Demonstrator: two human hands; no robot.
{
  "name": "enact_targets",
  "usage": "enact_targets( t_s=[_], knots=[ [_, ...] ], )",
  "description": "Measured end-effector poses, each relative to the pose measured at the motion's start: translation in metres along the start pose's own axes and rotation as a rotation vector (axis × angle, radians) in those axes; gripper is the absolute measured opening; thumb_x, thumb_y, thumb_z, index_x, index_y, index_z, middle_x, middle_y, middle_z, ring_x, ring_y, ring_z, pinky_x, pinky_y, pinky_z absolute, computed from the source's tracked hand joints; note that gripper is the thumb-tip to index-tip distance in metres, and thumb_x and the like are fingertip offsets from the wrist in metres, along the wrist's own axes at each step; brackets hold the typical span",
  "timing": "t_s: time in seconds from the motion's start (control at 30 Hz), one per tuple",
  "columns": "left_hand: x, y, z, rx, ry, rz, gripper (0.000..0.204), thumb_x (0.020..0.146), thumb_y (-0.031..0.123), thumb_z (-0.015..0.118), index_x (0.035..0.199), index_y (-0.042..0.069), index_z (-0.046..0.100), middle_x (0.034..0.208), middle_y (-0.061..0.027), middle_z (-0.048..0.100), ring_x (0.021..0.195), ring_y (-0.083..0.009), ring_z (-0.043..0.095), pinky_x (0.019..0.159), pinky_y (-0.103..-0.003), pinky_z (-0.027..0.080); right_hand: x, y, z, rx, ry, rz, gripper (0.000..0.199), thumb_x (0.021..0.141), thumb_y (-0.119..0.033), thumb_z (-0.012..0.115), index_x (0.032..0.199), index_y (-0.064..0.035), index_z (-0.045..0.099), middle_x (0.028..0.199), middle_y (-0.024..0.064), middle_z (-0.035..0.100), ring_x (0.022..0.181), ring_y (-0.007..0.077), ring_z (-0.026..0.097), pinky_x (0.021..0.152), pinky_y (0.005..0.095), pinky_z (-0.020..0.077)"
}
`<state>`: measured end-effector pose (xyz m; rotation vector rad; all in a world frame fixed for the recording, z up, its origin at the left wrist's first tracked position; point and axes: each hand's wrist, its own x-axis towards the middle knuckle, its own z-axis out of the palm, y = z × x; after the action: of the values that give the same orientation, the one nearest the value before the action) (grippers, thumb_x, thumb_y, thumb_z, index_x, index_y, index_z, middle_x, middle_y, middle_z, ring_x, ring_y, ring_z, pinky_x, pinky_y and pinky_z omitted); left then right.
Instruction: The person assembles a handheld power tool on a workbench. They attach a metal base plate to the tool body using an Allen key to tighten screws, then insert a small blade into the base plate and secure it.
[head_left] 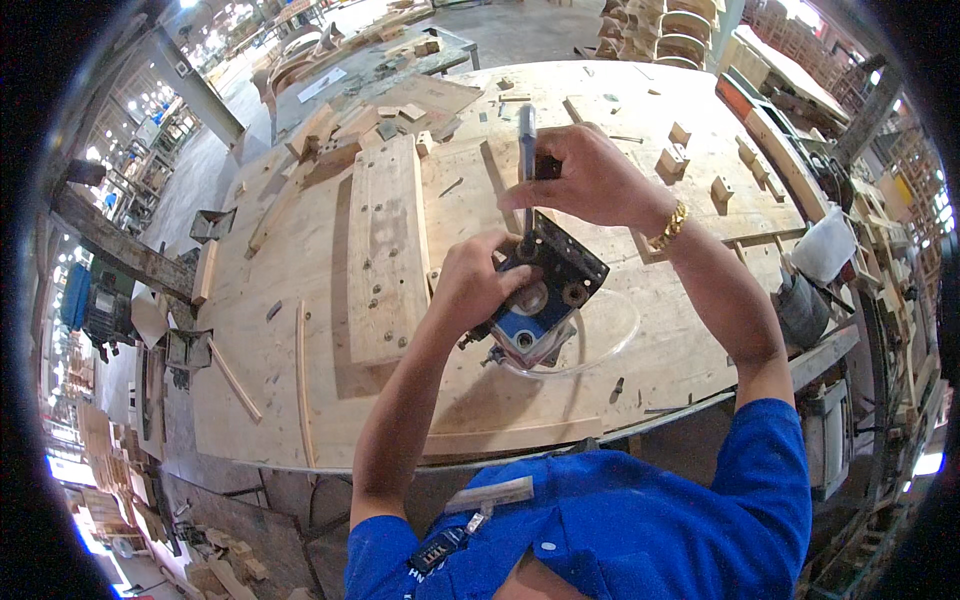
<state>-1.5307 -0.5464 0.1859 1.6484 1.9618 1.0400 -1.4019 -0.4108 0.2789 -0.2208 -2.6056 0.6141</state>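
Note:
A device with a black metal plate (572, 252) and a blue body (519, 322) sits tilted above the workbench, close in front of me. My left hand (478, 280) is closed round its left side, the thumb lying across the blue part. In my right hand (592, 180) is a long grey metal wrench (527, 135), held nearly upright with curled fingers. The wrench's lower end meets the black plate's upper left corner, near my left fingers; the exact contact is hard to make out. A clear hose (636, 325) loops on the bench beside the device.
The plywood workbench (270, 370) carries a thick board with bolt heads (385, 250) left of my hands. Small wooden blocks (674, 158) lie far right, wood offcuts (325, 130) far left. A white container (824, 245) stands at the right edge, a blue motor (85, 300) off the left.

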Motion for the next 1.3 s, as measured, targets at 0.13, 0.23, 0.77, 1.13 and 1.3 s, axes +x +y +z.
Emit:
enact_targets(
  t_s=[0.13,0.23,0.77,1.13,1.3],
  knots=[
    [0.0,-0.002,0.0,-0.007,0.002,0.035,0.035,0.072,0.017,0.069,0.101,-0.001,0.061,0.092,-0.0189,0.066,0.083,-0.0291,0.066,0.073,-0.036,0.052,-0.004,0.004,-0.001,0.168,-0.066,-0.026,0.018,0.082,-0.02,0.069,0.08,-0.0036,0.062,0.061,0.0009,0.058,0.054,0.0063,0.053,0.051,0.0255,0.0454],
    [-0.001,-0.004,-0.001,-0.048,0.021,0.042,0.035,0.071,0.02,0.072,0.098,-0.001,0.064,0.091,-0.02,0.066,0.083,-0.0317,0.065,0.075,-0.038,0.05,-0.005,0.001,0.001,0.251,-0.055,0.109,0.024,0.078,-0.025,0.072,0.08,-0.0022,0.064,0.062,0.006,0.062,0.056,0.0126,0.06,0.054,0.0296,0.0482],
    [-0.001,-0.002,0.001,-0.039,0.034,0.004,0.035,0.07,0.02,0.074,0.096,-0.001,0.064,0.09,-0.0165,0.066,0.08,-0.0256,0.065,0.073,-0.035,0.051,-0.006,-0.002,0.007,0.274,0.042,0.12,0.022,0.075,-0.018,0.073,0.08,-0.0005,0.06,0.068,0.0079,0.062,0.067,0.0152,0.061,0.06,0.0291,0.0478],
    [-0.003,0.006,-0.001,-0.054,0.025,0.003,0.034,0.068,0.018,0.073,0.095,-0.001,0.065,0.09,-0.0205,0.065,0.087,-0.0333,0.063,0.079,-0.039,0.048,-0.006,0.022,0.017,0.288,-0.013,0.067,0.021,0.079,-0.018,0.068,0.089,0.0002,0.063,0.073,0.0114,0.065,0.066,0.0185,0.063,0.062,0.0329,0.0487],
    [-0.003,0.0,0.0,-0.066,0.019,0.002,0.034,0.068,0.018,0.073,0.095,0.0,0.064,0.089,-0.0206,0.065,0.087,-0.0337,0.063,0.078,-0.039,0.048,-0.003,0.016,0.021,0.427,-0.07,-0.003,0.019,0.081,-0.016,0.07,0.084,0.0004,0.062,0.074,0.0069,0.064,0.065,0.0101,0.058,0.061,0.0268,0.0482]
  ],
)
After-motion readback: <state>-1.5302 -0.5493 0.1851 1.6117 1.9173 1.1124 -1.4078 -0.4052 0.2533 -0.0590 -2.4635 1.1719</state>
